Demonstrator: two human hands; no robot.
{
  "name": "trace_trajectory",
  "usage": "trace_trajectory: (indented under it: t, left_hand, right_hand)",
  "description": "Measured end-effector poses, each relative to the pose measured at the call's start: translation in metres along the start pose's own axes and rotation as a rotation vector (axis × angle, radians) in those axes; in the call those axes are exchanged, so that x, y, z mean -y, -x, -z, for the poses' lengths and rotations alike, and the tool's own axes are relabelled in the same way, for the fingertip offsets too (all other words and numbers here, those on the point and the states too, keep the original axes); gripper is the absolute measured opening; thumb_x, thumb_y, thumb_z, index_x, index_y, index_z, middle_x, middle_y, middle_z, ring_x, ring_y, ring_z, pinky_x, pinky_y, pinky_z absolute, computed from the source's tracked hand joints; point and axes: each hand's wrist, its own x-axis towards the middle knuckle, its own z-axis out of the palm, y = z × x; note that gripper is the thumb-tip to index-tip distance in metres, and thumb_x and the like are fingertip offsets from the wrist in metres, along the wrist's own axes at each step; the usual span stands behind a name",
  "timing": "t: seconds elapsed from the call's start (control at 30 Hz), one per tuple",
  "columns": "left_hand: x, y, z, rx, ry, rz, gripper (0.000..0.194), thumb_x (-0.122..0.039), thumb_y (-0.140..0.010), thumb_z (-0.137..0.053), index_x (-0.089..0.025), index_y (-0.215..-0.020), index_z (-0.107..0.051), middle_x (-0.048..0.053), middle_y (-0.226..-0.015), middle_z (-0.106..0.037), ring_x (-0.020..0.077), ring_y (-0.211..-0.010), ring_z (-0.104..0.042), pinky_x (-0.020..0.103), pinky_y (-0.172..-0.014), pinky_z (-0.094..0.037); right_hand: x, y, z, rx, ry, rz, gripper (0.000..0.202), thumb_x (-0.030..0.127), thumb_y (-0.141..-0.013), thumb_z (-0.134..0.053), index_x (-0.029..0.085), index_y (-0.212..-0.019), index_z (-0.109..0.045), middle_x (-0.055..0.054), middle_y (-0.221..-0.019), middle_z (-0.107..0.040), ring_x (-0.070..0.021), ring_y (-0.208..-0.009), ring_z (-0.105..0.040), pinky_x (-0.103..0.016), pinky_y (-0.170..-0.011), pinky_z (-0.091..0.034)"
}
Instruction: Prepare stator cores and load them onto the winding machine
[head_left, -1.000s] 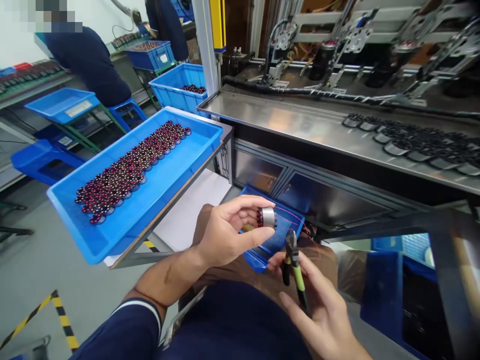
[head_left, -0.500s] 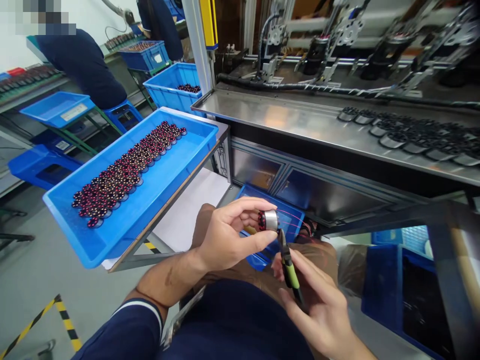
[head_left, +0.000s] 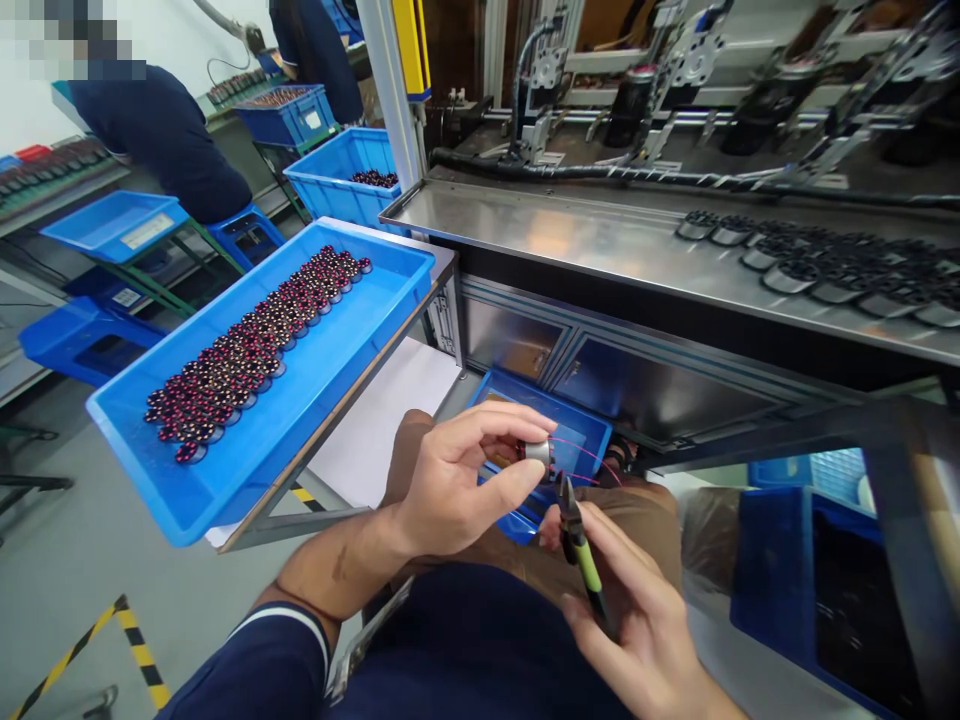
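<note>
Between thumb and fingers, my left hand (head_left: 457, 480) grips a small wound motor stator (head_left: 537, 456), a silver ring with dark and red ends. Thin red wires (head_left: 581, 460) trail from its right side. My right hand (head_left: 637, 600) is closed round cutting pliers (head_left: 581, 545) with green and black handles. The pliers' jaws point up, just below and right of the stator, apart from it as far as I can see. Rows of similar parts (head_left: 251, 350) with red and black tops lie in the blue tray (head_left: 390, 300) on my left.
A steel ledge (head_left: 570, 225) runs ahead under the machine, with several silver-and-black parts (head_left: 840, 265) on its right. A blue bin (head_left: 592, 425) sits low beyond my hands, another blue bin (head_left: 772, 580) at right. A person (head_left: 157, 130) sits at the far left.
The stator has turned a little in my left fingers, and the thumb covers more of it. The pliers have dropped slightly away from it.
</note>
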Motion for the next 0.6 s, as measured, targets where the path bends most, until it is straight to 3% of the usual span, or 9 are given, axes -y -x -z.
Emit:
trace_trajectory:
  t: [0.27, 0.5, 0.6]
  left_hand:
    - [-0.0018, -0.0018, 0.0004, -0.016, -0.151, -0.127, 0.021, -0.011, -0.086, -0.072, -0.017, -0.106, -0.074, 0.013, -0.111, -0.074, 0.0193, -0.103, -0.07, 0.027, -0.082, -0.061]
    - [-0.0026, -0.0022, 0.0031, 0.01, -0.283, -0.222, 0.023, -0.008, -0.083, -0.073, -0.017, -0.105, -0.073, 0.012, -0.109, -0.076, 0.0187, -0.103, -0.072, 0.031, -0.091, -0.06]
    - [-0.0036, -0.0033, 0.0029, 0.024, -0.307, -0.245, 0.021, -0.01, -0.084, -0.072, -0.016, -0.104, -0.073, 0.012, -0.109, -0.076, 0.0187, -0.101, -0.073, 0.031, -0.09, -0.06]
  right_hand:
    - [0.002, -0.0043, -0.002, 0.003, -0.009, -0.01, 0.07, 0.01, -0.086, -0.06, 0.028, -0.153, -0.048, -0.009, -0.131, -0.068, -0.0225, -0.118, -0.07, -0.032, -0.104, -0.056]
    - [-0.0013, -0.0055, -0.0019, -0.05, 0.057, -0.018, 0.07, 0.008, -0.087, -0.059, 0.029, -0.153, -0.047, -0.006, -0.118, -0.073, -0.0189, -0.107, -0.073, -0.028, -0.1, -0.058]
    - [0.0013, -0.0059, -0.0012, -0.041, 0.053, -0.04, 0.069, 0.01, -0.089, -0.059, 0.028, -0.154, -0.045, -0.007, -0.13, -0.069, -0.0194, -0.119, -0.069, -0.028, -0.107, -0.053]
